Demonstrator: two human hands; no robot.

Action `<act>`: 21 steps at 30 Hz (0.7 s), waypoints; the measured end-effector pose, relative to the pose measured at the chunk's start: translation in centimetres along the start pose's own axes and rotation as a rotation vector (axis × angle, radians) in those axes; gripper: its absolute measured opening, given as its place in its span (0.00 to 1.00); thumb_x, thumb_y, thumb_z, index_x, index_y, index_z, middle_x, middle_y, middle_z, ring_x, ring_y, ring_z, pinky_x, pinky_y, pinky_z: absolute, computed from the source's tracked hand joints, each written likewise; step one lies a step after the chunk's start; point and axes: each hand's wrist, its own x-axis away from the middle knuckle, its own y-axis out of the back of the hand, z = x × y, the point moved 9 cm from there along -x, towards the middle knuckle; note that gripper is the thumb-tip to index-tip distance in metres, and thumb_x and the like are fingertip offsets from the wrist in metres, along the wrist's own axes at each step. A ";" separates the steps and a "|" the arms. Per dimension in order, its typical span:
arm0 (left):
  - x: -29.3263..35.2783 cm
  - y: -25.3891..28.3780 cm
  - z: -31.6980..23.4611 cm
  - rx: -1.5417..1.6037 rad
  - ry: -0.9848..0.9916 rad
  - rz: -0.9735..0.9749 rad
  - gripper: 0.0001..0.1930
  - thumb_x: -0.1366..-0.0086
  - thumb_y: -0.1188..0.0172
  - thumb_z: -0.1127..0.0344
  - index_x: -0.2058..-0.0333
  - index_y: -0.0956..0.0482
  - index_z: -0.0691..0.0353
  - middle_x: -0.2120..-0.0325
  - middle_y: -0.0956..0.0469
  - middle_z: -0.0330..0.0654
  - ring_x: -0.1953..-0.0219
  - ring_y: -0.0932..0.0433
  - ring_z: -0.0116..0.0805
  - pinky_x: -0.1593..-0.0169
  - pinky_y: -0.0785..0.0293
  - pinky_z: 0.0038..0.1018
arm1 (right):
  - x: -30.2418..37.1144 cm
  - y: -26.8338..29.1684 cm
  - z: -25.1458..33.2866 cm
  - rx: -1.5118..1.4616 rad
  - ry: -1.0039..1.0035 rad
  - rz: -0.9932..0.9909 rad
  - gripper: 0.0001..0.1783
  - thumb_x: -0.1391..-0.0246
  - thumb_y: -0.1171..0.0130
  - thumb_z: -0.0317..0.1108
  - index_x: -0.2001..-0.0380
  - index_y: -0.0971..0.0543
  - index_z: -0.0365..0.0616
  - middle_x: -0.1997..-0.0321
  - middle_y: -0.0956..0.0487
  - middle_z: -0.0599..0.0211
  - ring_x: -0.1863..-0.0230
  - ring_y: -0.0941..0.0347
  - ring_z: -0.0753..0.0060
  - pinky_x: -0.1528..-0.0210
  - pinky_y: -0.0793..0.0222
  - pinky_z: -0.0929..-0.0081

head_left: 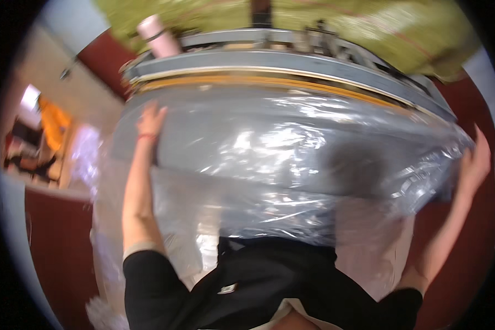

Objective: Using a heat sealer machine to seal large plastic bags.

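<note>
A wide sheet of clear plastic film (247, 148) lies over a grey surface in front of me and drapes down toward my body, shiny and wrinkled. My left hand (150, 120), with a red band at the wrist, rests on the film near its left end, fingers spread. At the far right, my right hand (476, 162) is closed at the film's edge, where the plastic bunches up toward it; its fingers are partly hidden and a little blurred. Just beyond the film runs a long grey metal bar (280, 63) with an orange-yellow strip (269, 81) along its near side.
A pink bottle (158, 36) with a dark band stands behind the bar at the left. Yellow-green sheeting (379, 27) covers the area at the back. Dark red floor or panels (58, 242) show at both sides. An orange item (55, 124) is visible through an opening at left.
</note>
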 end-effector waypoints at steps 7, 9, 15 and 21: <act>-2.0 -1.1 3.8 0.039 -0.151 -0.049 0.31 0.41 0.57 0.46 0.45 0.44 0.60 0.44 0.45 0.44 0.41 0.49 0.38 0.42 0.53 0.35 | 14.7 -15.8 -6.9 0.176 -0.253 0.496 0.21 0.48 0.56 0.46 0.54 0.31 0.48 0.44 0.38 0.63 0.42 0.47 0.63 0.45 0.53 0.57; -3.1 -1.8 5.5 -0.089 -0.229 -0.039 0.30 0.39 0.61 0.47 0.43 0.49 0.58 0.42 0.49 0.42 0.39 0.53 0.37 0.42 0.53 0.39 | 19.7 -16.7 -14.7 0.012 -0.453 0.370 0.22 0.48 0.57 0.48 0.53 0.32 0.48 0.45 0.37 0.62 0.43 0.46 0.61 0.45 0.52 0.58; -3.8 -1.9 6.8 -0.095 -0.269 -0.018 0.28 0.38 0.62 0.50 0.42 0.50 0.55 0.41 0.50 0.41 0.39 0.54 0.37 0.41 0.57 0.36 | 17.3 -15.8 -13.7 0.063 -0.731 0.737 0.24 0.49 0.56 0.50 0.53 0.32 0.49 0.45 0.37 0.60 0.43 0.46 0.63 0.47 0.47 0.61; -5.8 -1.3 11.7 -0.006 -0.353 -0.008 0.27 0.37 0.60 0.54 0.44 0.48 0.62 0.43 0.49 0.46 0.40 0.52 0.39 0.40 0.57 0.30 | 15.3 -20.0 -11.5 0.185 -0.456 0.483 0.31 0.50 0.60 0.57 0.47 0.39 0.52 0.40 0.45 0.61 0.38 0.54 0.57 0.45 0.55 0.47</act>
